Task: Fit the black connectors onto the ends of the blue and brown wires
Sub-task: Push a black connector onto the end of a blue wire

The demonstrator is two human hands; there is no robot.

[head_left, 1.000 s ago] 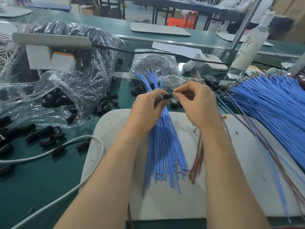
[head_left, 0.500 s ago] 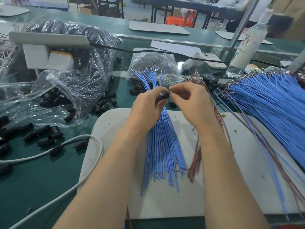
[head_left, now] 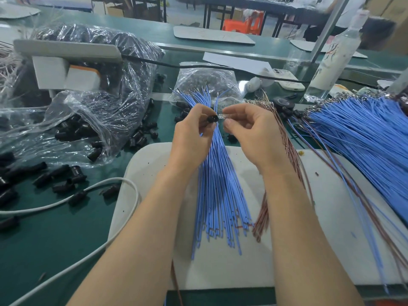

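Note:
My left hand (head_left: 194, 133) pinches a small black connector (head_left: 212, 118) above a fan of blue wires (head_left: 218, 184) lying on the white board (head_left: 287, 261). Just to its right, my right hand (head_left: 249, 131) pinches the metal terminal end of a wire (head_left: 221, 117), whose tip points into the connector's opening. Which colour that wire has is hidden by the fingers. A thinner bundle of brown wires (head_left: 284, 146) runs under my right wrist. Loose black connectors (head_left: 141, 138) lie on the green table.
A large pile of blue wires (head_left: 364, 133) fills the right side. Clear plastic bags of black connectors (head_left: 92, 102) sit at the left and behind the hands. A white cable (head_left: 123, 184) loops across the green table. A spray bottle (head_left: 331, 60) and a phone (head_left: 284, 79) stand behind.
My hands have drawn slightly apart, so the connector and the metal wire end now show between the fingertips. The hands have also shifted a little toward the far side.

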